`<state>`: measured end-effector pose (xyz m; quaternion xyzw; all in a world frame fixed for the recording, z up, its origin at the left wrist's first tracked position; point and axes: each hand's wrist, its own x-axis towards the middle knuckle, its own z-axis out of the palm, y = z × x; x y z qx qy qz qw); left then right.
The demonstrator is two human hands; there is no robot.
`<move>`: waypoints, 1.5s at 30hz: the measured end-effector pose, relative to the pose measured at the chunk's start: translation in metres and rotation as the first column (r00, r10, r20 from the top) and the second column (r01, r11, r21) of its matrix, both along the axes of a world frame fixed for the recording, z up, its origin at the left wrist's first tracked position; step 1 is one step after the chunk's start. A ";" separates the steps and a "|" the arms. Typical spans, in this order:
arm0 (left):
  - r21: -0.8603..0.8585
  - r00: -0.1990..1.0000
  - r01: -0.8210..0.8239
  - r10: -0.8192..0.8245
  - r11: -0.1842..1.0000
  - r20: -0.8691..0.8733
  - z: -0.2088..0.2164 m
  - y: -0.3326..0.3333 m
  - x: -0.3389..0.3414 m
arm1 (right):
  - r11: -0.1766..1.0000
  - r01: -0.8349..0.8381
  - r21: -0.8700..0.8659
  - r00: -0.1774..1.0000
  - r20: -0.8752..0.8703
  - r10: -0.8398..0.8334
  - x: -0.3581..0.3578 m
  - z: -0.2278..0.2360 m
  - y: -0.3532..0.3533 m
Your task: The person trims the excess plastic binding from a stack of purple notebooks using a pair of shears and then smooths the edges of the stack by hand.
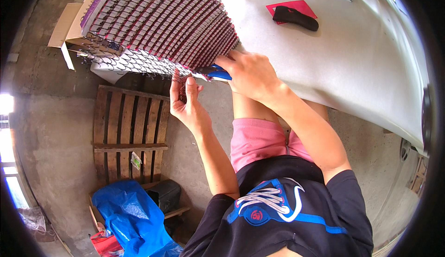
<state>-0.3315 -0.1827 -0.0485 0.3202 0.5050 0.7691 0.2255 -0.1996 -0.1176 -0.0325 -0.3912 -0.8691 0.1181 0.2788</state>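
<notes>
A big fanned stack of spiral-bound notebooks [162, 21] lies at the upper left, its dark and red wire coils facing up in rows. My right hand [252, 74] is closed around blue-handled pliers [219, 73]. Their dark jaws reach to the coil ends at the stack's near corner. Just left of the jaws, my left hand [189, 106] is raised palm-up at the lower edge of the stack, fingers curled and thumb upright. Something dark reddish and wiry shows between its thumb and fingers, too small to make out.
A pale-covered table [352, 67] carries the stack, with a black pouch-like item [296, 18] on a red sheet [309, 9]. An open cardboard box [65, 25] stands behind the stack. Below left are a wooden pallet [111, 118] and a blue plastic bag [132, 215].
</notes>
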 end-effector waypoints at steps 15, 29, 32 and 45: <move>-0.024 0.998 0.064 -0.064 0.998 -0.019 -0.001 -0.007 -0.018 | 0.974 0.068 0.217 0.996 -0.072 -0.054 -0.008 0.008 -0.009; -0.003 0.999 -0.026 0.026 1.000 -0.027 -0.002 -0.004 -0.011 | 0.997 0.022 0.079 0.996 -0.088 -0.015 -0.004 0.004 -0.006; -0.049 0.996 0.036 -0.040 0.998 -0.085 0.007 -0.013 -0.019 | 0.972 0.106 0.211 0.983 -0.171 -0.070 0.003 0.013 -0.010; -0.008 0.998 0.020 -0.020 1.000 -0.059 0.010 0.000 -0.014 | 0.985 0.043 0.166 0.997 -0.076 -0.031 -0.009 0.016 -0.003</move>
